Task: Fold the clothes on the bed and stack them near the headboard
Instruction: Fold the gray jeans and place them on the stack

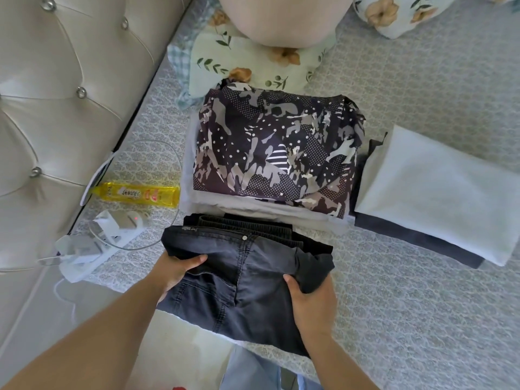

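So both hands are on a folded pair of dark grey jeans [239, 291] at the near edge of the bed [422, 319]. The left hand [176, 270] grips the left side of the jeans, thumb lying across the top of the denim and the other fingers tucked underneath. The right hand [311, 301] pinches a bunched fold on the right side, thumb on top, fingers curled under the cloth.

The waistband end sits on top of another dark folded garment [253, 222] whose elastic waistband peeks out just beyond it. Right behind that is a stack topped by a folded camo-print shirt [274, 153] resting on pale folded fabric [270, 208]. To the right, just beside that stack, a white folded piece [439, 192] lies on something dark grey [416, 239].

Over on the left there's a yellow bottle [140, 195] lying on its side, a white power strip [104, 237] with chargers plugged in, and the tufted cream headboard [56, 94]. Floral pillows [239, 66] are up top, with a plain beige cushion [284, 18] on one.
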